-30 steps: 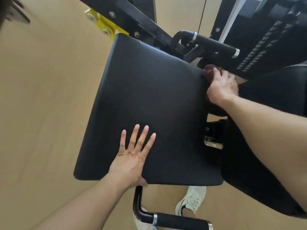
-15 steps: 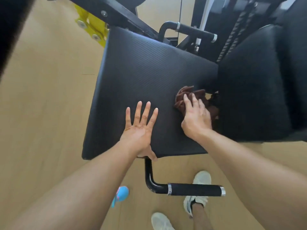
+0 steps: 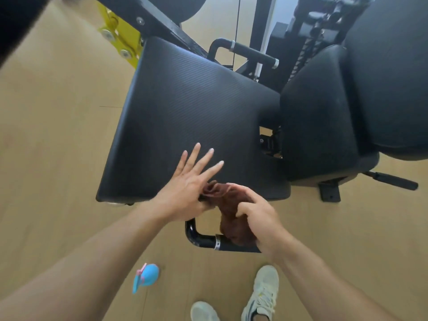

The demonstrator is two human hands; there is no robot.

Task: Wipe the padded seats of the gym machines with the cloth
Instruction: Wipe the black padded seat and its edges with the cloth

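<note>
A wide black padded seat (image 3: pixel 185 107) with a ribbed surface fills the middle of the view. A brown cloth (image 3: pixel 228 212) hangs bunched just past the seat's near edge, over a black handle. My right hand (image 3: pixel 259 218) is closed on the cloth. My left hand (image 3: pixel 190 184) lies at the seat's near edge with its fingers spread flat on the pad; its thumb side touches the cloth's upper end. A second black pad, the backrest (image 3: pixel 319 117), stands to the right of the seat.
A black grip handle (image 3: pixel 203 239) sticks out below the seat, and another (image 3: pixel 250 50) behind it. Yellow bracket (image 3: pixel 118 35) and black frame at the far left. A blue spray bottle (image 3: pixel 146 276) lies on the wooden floor near my white shoes (image 3: pixel 261 295).
My right hand has dragged the cloth from the seat's far right corner down across the pad and off its near edge. My left hand stayed on the seat's front and now meets the cloth.
</note>
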